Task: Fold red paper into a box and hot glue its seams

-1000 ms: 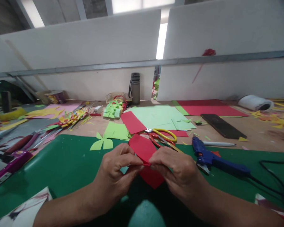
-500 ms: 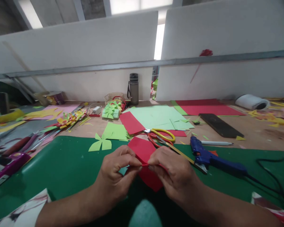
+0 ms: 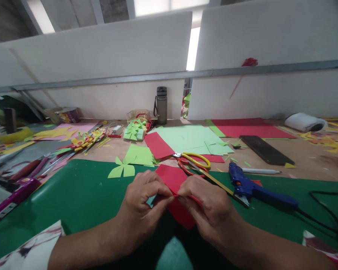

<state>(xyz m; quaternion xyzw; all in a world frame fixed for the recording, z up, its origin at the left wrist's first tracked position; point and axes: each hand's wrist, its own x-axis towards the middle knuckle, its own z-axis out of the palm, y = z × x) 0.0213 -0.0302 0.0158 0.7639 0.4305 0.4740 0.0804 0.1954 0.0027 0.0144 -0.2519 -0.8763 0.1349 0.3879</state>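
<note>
I see both hands pinching one red paper piece, folded with a pointed outline [image 3: 173, 179], over the near middle of the dark green cutting mat [image 3: 81, 195]. The left hand [image 3: 142, 204] has thumb and forefinger pressed together on the paper's crease at its left. The right hand [image 3: 211, 208] is clamped the same way on the crease's right side. The fingertips [image 3: 165, 194] of the two hands nearly meet at the fold. The upper flap of the red paper sticks up past the knuckles toward the mat's far edge. The lower flap hangs below the fingers, toward me, between the wrists. I can't tell whether the paper touches the mat.

Scissors with yellow and red handles [image 3: 193, 163] lie at the mat's far edge, just beyond the paper. A blue hot-glue gun [image 3: 253, 189] lies on the mat to the right, near the right hand but apart from it. A light green bow-shaped paper cutout [image 3: 121, 169] sits at the mat's far edge, left of the hands. Large pale green paper sheets [image 3: 191, 138] cover the tabletop middle. A black phone [image 3: 264, 149] lies on the right, and a grey water bottle [image 3: 161, 100] stands at the far edge.
</note>
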